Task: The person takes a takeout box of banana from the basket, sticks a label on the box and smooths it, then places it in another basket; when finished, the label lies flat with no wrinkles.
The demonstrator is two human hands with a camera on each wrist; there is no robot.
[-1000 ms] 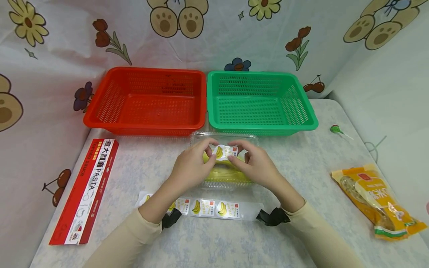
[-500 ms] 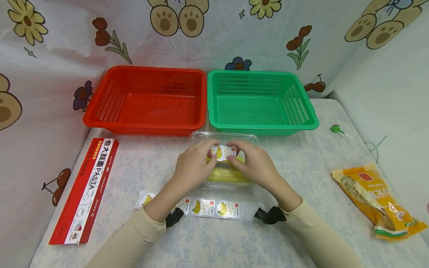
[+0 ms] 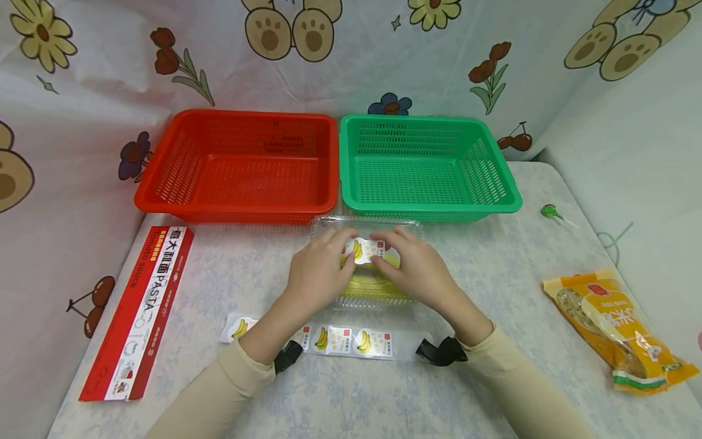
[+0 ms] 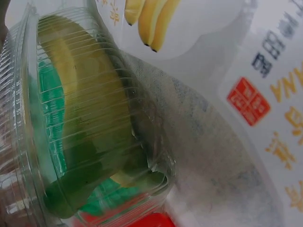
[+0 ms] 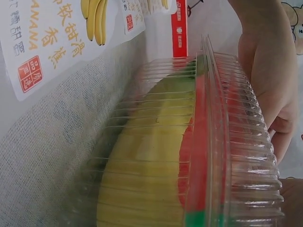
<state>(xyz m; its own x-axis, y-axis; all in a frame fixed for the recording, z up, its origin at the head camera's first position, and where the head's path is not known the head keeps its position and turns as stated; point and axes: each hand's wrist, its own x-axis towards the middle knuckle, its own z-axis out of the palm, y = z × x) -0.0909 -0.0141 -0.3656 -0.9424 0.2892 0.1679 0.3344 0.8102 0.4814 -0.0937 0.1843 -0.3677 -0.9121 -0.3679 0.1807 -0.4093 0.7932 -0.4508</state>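
Note:
Over a clear plastic box (image 3: 364, 303), my two hands hold a white label sticker (image 3: 365, 250) printed with bananas. My left hand (image 3: 320, 266) pinches its left end between thumb and fingers, and my right hand (image 3: 421, 263) pinches the right end. Inside the box lie bananas (image 4: 97, 97), yellow with green ends, seen through the ribbed wall in both wrist views. The hands hide part of the lid. Nearer to me a backing strip of banana labels (image 3: 331, 339) lies flat, partly covered by my left forearm. Whether the sticker touches the lid, I cannot tell.
Behind the box stand a red basket (image 3: 236, 213) and a green basket (image 3: 428, 213), side by side. A red pasta box (image 3: 137, 314) lies at the left. On the right are a green lollipop (image 3: 550, 211) and a yellow food bag (image 3: 620, 329).
Both hands have shifted slightly left together with the sticker. My left forearm has swung a little to the right over the label strip. The box has stayed put.

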